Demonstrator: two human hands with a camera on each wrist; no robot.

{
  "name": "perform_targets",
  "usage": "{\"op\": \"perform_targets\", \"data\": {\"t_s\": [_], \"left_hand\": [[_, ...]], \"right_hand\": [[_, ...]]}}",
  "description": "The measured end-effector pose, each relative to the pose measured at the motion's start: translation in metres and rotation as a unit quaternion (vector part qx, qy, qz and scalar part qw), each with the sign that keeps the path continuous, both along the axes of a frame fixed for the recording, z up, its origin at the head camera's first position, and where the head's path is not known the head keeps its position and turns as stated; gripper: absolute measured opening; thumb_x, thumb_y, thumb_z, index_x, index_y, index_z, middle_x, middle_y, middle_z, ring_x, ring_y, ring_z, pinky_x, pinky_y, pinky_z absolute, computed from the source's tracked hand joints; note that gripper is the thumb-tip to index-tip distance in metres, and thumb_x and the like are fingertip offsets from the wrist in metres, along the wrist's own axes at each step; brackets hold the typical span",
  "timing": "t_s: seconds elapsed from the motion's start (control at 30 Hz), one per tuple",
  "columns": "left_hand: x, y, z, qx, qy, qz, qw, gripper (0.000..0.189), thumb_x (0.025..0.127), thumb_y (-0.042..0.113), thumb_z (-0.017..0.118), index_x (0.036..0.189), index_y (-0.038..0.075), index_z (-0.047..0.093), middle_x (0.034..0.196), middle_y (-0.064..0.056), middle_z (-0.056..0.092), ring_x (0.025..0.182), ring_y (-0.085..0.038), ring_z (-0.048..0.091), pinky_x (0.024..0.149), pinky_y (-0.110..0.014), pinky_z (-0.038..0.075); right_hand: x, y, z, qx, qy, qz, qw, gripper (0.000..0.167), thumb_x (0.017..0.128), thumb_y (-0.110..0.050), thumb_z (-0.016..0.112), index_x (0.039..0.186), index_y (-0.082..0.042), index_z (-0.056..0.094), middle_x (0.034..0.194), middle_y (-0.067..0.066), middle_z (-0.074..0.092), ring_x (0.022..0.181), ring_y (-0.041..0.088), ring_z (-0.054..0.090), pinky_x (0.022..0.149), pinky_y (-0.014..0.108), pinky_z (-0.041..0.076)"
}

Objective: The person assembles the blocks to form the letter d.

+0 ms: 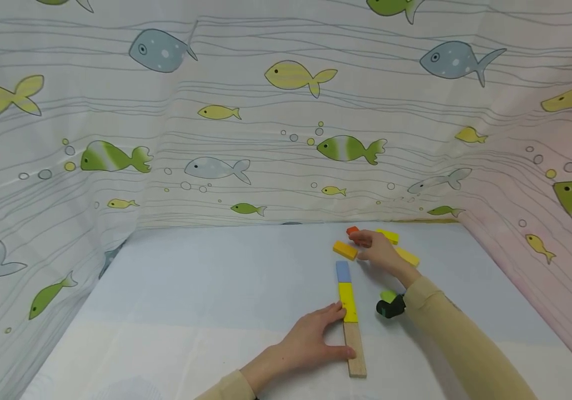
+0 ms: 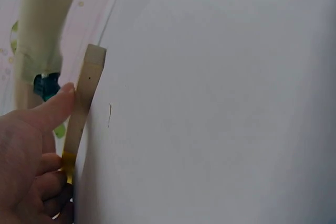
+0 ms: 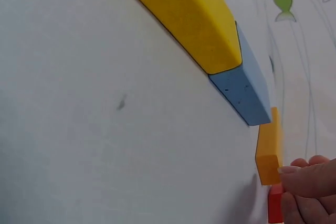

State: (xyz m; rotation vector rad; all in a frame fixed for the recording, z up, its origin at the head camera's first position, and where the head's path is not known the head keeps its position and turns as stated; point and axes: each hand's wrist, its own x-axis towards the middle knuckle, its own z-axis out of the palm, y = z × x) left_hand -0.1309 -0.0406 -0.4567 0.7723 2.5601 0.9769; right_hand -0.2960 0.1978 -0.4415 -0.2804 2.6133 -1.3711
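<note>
A straight row of blocks lies on the table: a plain wooden block (image 1: 355, 350), a yellow block (image 1: 348, 303) and a blue block (image 1: 343, 271) at the far end. My left hand (image 1: 311, 336) rests along the row's left side, thumb touching the wooden block and fingertips against the yellow one. Beyond the row, my right hand (image 1: 381, 250) reaches over a red block (image 1: 352, 230), partly hidden by the fingers. Close to its thumb lies an orange block (image 3: 269, 150); whether they touch, I cannot tell. The right fingers are loosely bent and spread from the thumb.
Two more yellow blocks, one farther back (image 1: 388, 236) and one nearer (image 1: 408, 256), lie behind the right hand. A light green piece (image 1: 387, 295) is partly covered by the dark wrist device (image 1: 391, 306). A fish-patterned curtain (image 1: 276, 128) surrounds the white table (image 1: 191, 294).
</note>
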Motion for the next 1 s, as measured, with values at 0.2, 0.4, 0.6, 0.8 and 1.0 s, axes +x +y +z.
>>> {"op": "perform_targets", "data": {"t_s": [0.2,0.4,0.6,0.8,1.0], "left_hand": [[0.001,0.001,0.0,-0.005,-0.008,0.005,0.9999,0.08,0.083,0.063,0.07,0.149,0.024,0.048,0.159,0.01,0.037,0.144,-0.017,0.04,0.115,-0.045,0.039],[0.002,0.001,0.0,-0.005,-0.01,0.009,0.9999,0.08,0.083,0.063,0.07,0.149,0.025,0.048,0.159,0.011,0.037,0.144,-0.017,0.04,0.115,-0.044,0.039],[0.003,0.001,0.0,-0.011,0.004,0.007,0.9999,0.08,0.083,0.063,0.07,0.149,0.023,0.049,0.159,0.009,0.038,0.144,-0.017,0.041,0.115,-0.043,0.039],[0.003,0.001,0.0,-0.011,0.005,0.004,0.9999,0.079,0.084,0.063,0.069,0.149,0.022,0.049,0.159,0.009,0.038,0.144,-0.018,0.041,0.114,-0.043,0.04],[0.002,0.0,0.001,-0.013,0.009,0.003,0.9999,0.079,0.084,0.063,0.069,0.149,0.023,0.049,0.158,0.009,0.038,0.144,-0.017,0.041,0.114,-0.042,0.04]], "right_hand": [[-0.007,-0.001,0.0,-0.018,-0.026,0.023,0.9992,0.066,0.082,0.013,0.061,0.145,-0.005,0.05,0.15,0.015,0.05,0.141,0.034,0.044,0.116,0.051,0.036],[-0.012,-0.003,-0.003,-0.022,-0.041,0.056,0.9973,0.073,0.078,0.017,0.055,0.147,-0.007,0.047,0.153,0.013,0.047,0.144,0.033,0.04,0.118,0.051,0.033],[-0.014,-0.003,-0.005,-0.06,-0.048,0.082,0.9937,0.08,0.073,0.021,0.052,0.149,-0.003,0.044,0.155,0.014,0.044,0.145,0.034,0.039,0.118,0.05,0.031],[-0.018,-0.002,-0.006,-0.103,-0.068,0.1,0.9873,0.083,0.071,0.023,0.05,0.149,-0.002,0.043,0.156,0.016,0.042,0.146,0.034,0.037,0.118,0.048,0.03],[-0.023,-0.005,-0.008,-0.101,-0.073,0.107,0.9863,0.084,0.069,0.022,0.045,0.147,-0.008,0.048,0.153,0.009,0.047,0.146,0.029,0.038,0.121,0.049,0.028]]}}
